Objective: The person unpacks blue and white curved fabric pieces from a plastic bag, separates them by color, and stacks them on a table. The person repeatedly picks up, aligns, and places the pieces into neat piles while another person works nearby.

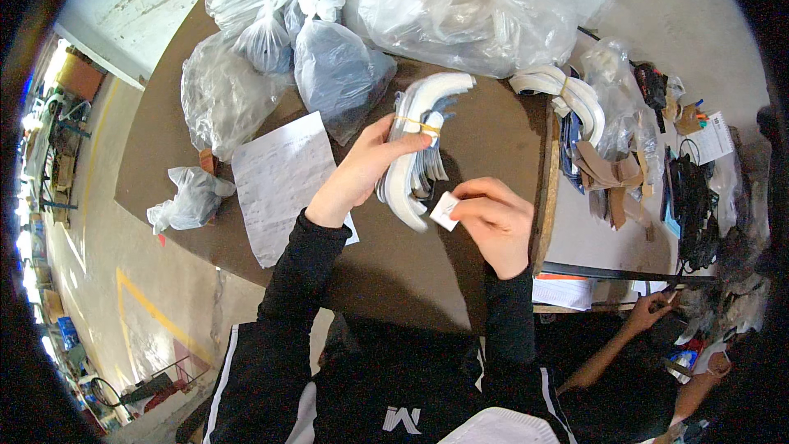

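Note:
My left hand (362,171) is closed round a bundle of curved white and grey-blue strips (404,182), held above the brown table. A yellow rubber band (417,125) goes round the bundle's middle, beside my left thumb. Right of the bundle's lower end, my right hand (498,224) pinches a small white paper tag (445,211) between thumb and fingers. Marks on the tag are too small to make out. The tag is close to the strips; whether it touches them I cannot tell. A handwritten paper sheet (279,185) lies partly under my left wrist.
Knotted plastic bags (339,66) and a large clear bag (460,8) line the table's far side. Another banded bundle of curved strips (575,99) rests at the right, near brown strips (610,174) and black cords (692,205). Another person's hand (653,311) is at the lower right.

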The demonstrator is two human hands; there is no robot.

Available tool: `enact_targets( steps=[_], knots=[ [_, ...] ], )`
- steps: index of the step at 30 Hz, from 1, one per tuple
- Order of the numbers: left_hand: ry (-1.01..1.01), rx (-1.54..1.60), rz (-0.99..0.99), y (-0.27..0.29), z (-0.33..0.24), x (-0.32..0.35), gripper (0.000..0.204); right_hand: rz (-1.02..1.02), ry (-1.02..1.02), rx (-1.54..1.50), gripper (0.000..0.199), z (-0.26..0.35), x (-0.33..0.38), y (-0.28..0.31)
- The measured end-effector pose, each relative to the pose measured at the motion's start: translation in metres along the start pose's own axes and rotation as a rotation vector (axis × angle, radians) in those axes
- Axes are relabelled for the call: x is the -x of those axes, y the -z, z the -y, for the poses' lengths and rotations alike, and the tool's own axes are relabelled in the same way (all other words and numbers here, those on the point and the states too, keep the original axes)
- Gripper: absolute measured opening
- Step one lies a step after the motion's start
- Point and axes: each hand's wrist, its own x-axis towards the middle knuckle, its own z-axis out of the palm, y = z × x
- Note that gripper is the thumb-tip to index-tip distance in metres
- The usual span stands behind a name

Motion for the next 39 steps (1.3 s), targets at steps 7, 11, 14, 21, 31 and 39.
enact_targets(
  steps=[7, 11, 14, 21, 31, 39],
  knots=[
    [-0.188, -0.445, -0.053, -0.018, 0.016, 0.003, 0.056, -0.279, -0.342, -0.395, 0.015, 0.006, -0.005, 0.005],
    [-0.518, -0.920, -0.038, -0.025, 0.006, 0.008, 0.048, -0.336, -0.367, -0.220, 0.021, -0.017, -0.003, -0.001],
    [-0.571, -0.934, -0.043, -0.022, 0.014, 0.007, 0.025, -0.407, -0.537, -0.370, 0.021, -0.017, -0.004, -0.010],
    [-0.563, -0.995, -0.020, -0.025, 0.009, 0.009, 0.011, -0.414, -0.680, -0.439, 0.016, -0.019, 0.001, -0.027],
    [-0.502, -1.172, -0.139, -0.043, 0.017, 0.017, 0.011, -0.550, -0.657, -0.360, 0.017, -0.024, -0.004, -0.040],
    [-0.658, -1.278, -0.154, -0.049, 0.030, 0.015, 0.019, -0.471, -0.600, -0.226, 0.015, -0.030, 0.004, -0.030]
  ],
)
